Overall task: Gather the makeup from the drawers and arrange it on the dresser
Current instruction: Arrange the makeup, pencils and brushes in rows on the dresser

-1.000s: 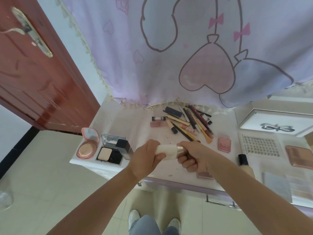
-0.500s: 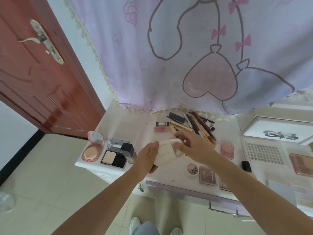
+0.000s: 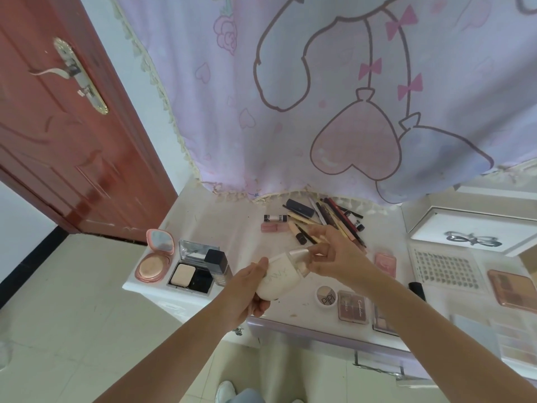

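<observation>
My left hand [image 3: 247, 289] grips a white compact [image 3: 280, 282] from below, above the front of the white dresser top [image 3: 226, 228]. My right hand [image 3: 334, 254] pinches the compact's raised lid [image 3: 299, 257] at its upper right edge. Behind my hands lies a heap of makeup pencils and brushes [image 3: 334, 219]. At the dresser's left stand an open pink mirror compact [image 3: 155, 258] and an open black powder case [image 3: 193, 270]. A small round pot [image 3: 327, 296] and a brown palette [image 3: 353, 306] lie near the front edge.
A pale purple drawer [image 3: 334, 341] stands open under the dresser's front. A printed lilac curtain [image 3: 319, 97] hangs over the back. A red door [image 3: 58, 126] stands at left. More palettes [image 3: 511, 290], a white box [image 3: 470, 234] and a dotted sheet [image 3: 444, 267] lie at right.
The compact was held sideways between both hands low over the front edge. It has risen and tilted, and my right hand has lifted its lid open. The view has moved upward.
</observation>
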Demonstrator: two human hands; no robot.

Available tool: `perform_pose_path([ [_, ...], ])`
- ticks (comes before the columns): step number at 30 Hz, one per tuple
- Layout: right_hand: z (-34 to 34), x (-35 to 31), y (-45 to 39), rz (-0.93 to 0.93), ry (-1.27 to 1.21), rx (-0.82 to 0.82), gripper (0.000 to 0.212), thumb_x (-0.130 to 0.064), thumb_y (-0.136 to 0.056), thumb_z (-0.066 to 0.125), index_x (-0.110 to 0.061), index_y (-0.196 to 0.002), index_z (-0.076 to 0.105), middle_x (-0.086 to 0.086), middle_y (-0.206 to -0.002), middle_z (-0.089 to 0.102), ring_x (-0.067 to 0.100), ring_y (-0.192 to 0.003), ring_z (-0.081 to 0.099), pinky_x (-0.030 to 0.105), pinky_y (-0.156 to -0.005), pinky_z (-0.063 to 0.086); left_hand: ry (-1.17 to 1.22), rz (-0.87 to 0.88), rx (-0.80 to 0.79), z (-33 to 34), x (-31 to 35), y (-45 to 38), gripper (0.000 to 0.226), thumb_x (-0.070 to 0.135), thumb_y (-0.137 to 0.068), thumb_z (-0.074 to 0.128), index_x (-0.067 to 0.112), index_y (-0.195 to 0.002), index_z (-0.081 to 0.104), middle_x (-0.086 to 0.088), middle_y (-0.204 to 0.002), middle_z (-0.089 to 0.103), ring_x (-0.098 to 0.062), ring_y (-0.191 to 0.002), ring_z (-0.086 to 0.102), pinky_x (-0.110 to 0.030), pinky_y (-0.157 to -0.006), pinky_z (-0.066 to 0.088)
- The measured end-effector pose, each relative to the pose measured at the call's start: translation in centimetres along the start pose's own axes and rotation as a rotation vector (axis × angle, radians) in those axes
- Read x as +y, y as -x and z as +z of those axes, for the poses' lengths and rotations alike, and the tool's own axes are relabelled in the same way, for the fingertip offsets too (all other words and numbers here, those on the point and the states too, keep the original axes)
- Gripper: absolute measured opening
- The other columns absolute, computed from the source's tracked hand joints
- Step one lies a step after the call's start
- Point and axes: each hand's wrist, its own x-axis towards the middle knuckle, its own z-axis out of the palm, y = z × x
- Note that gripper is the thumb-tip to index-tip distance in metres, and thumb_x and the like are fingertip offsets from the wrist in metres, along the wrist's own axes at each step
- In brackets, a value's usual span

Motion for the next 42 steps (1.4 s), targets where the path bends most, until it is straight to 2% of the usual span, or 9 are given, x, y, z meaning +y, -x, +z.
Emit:
perform_pose_path([
  [4, 0.1, 0.0, -0.1, -0.064, 0.051, -0.027, 0.042, 0.015, -0.076, 0.059, -0.026, -0.083, 0.063, -0.017, -0.112, 0.050, 0.008, -0.102, 0.056, 0.023, -0.087, 0.050, 0.053, -0.066, 0.040, 0.0, 0.2, 0.7, 0.035, 0.038, -0.098, 0.032, 0.010, -0.088, 0.051, -0.007, -0.054, 0.052, -0.007, -0.031, 0.039, -0.015, -0.030, 0.030],
  [9, 0.7, -0.1, -0.1, -0.121, 0.016, 0.020, 0.044, 0.020, -0.079, 0.049, -0.021, -0.078, 0.063, -0.007, -0.091, 0.057, -0.003, -0.059, 0.055, 0.010, -0.055, 0.047, 0.124, -0.088, 0.063, -0.3, 0.3, 1.1, 0.037, 0.040, -0.098, 0.033, 0.012, -0.084, 0.053, -0.006, -0.052, 0.054, -0.007, -0.032, 0.039, -0.014, -0.034, 0.030],
  [13, 0.8, 0.1, -0.6, -0.046, -0.239, -0.011, 0.058, 0.024, -0.079, 0.038, -0.018, -0.052, 0.068, -0.001, -0.090, 0.059, 0.012, -0.075, 0.057, 0.016, -0.062, 0.052, 0.073, -0.078, 0.060, -0.5, 0.2, 1.1, 0.036, 0.039, -0.098, 0.031, 0.010, -0.090, 0.052, -0.008, -0.065, 0.052, -0.012, -0.047, 0.044, -0.016, -0.039, 0.036],
  [19, -0.1, 0.7, -0.9, -0.022, -0.082, -0.079, 0.041, 0.019, -0.077, 0.052, -0.017, -0.098, 0.055, -0.009, -0.105, 0.056, 0.006, -0.081, 0.060, 0.016, -0.069, 0.051, 0.018, -0.041, 0.007, -0.3, 0.0, 0.8, 0.028, 0.029, -0.100, 0.029, 0.013, -0.089, 0.050, -0.006, -0.075, 0.048, -0.013, -0.058, 0.041, -0.018, -0.048, 0.038],
  [24, -0.8, 0.5, -0.8, -0.033, 0.047, -0.034, 0.047, 0.019, -0.078, 0.051, -0.026, -0.082, 0.064, -0.012, -0.103, 0.056, 0.005, -0.089, 0.056, 0.025, -0.081, 0.046, 0.072, -0.005, -0.073, -0.6, -0.1, 0.7, 0.021, 0.019, -0.098, 0.037, 0.010, -0.091, 0.055, -0.006, -0.081, 0.060, -0.015, -0.068, 0.057, -0.019, -0.054, 0.053],
  [28, -1.2, 0.5, -0.8, -0.012, -0.019, -0.032, 0.046, 0.021, -0.080, 0.047, -0.021, -0.079, 0.065, -0.004, -0.098, 0.059, 0.007, -0.067, 0.062, 0.016, -0.058, 0.050, 0.080, -0.005, -0.072, -0.8, 0.2, 0.6, 0.014, 0.012, -0.094, 0.045, 0.007, -0.090, 0.058, -0.005, -0.082, 0.067, -0.011, -0.065, 0.068, -0.020, -0.059, 0.057],
  [33, -1.1, 0.5, -0.4, 0.056, -0.003, 0.011, 0.033, 0.014, -0.081, 0.051, -0.013, -0.068, 0.063, -0.003, -0.098, 0.059, 0.011, -0.095, 0.056, 0.029, -0.086, 0.051, -0.039, 0.051, -0.022, -1.1, 0.0, 0.2, 0.007, 0.007, -0.090, 0.052, 0.009, -0.091, 0.059, -0.006, -0.087, 0.066, -0.016, -0.075, 0.066, -0.023, -0.067, 0.058],
  [40, -1.0, 1.3, -0.4, 0.054, 0.061, -0.038, 0.051, 0.015, -0.078, 0.057, -0.011, -0.121, 0.049, -0.003, -0.113, 0.053, 0.005, -0.080, 0.059, 0.021, -0.071, 0.052, -0.167, 0.120, 0.035, -1.5, -0.2, -0.3, 0.008, 0.005, -0.085, 0.060, 0.012, -0.087, 0.061, -0.002, -0.083, 0.063, -0.013, -0.070, 0.068, -0.026, -0.070, 0.058],
  [42, -1.0, 1.2, -0.5, 0.055, 0.107, -0.070, 0.040, 0.017, -0.076, 0.057, -0.010, -0.106, 0.061, -0.006, -0.111, 0.055, 0.003, -0.086, 0.059, 0.022, -0.079, 0.052, -0.164, 0.125, 0.020, -1.7, -0.3, -0.2, 0.008, 0.003, -0.085, 0.060, 0.010, -0.088, 0.062, -0.002, -0.082, 0.063, -0.009, -0.063, 0.069, -0.025, -0.067, 0.059],
])
